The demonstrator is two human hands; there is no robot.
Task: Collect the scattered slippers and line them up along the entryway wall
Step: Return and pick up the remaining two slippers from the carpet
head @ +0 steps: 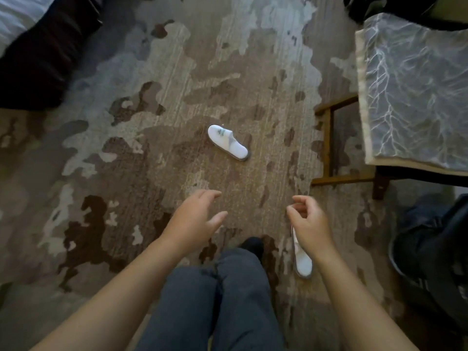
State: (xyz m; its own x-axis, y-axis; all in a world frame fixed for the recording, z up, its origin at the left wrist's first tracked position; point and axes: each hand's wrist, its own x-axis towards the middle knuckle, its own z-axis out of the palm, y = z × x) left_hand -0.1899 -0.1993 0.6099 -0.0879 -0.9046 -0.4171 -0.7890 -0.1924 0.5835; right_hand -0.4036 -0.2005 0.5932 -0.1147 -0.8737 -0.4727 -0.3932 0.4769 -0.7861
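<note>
One white slipper (228, 143) lies at 12 o'clock on the carpet (126, 148). Left hand (195, 219) spread wide, empty. Right hand (310, 224), fingers loosely curled, holds nothing above a second slipper (302, 262) at 3 o'clock

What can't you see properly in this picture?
- Near slipper: the right hand covers its front, so touching or hovering is unclear.
- Far slipper: grey logo too small to read.
- Entryway wall: outside the head view.
- Marble-topped table: cut off by the right edge.
- Left hand: open, holding nothing.

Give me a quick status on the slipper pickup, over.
Left hand open, right hand loosely curled, both empty. Far slipper ahead on carpet; near slipper under right wrist. Path clear.
</note>
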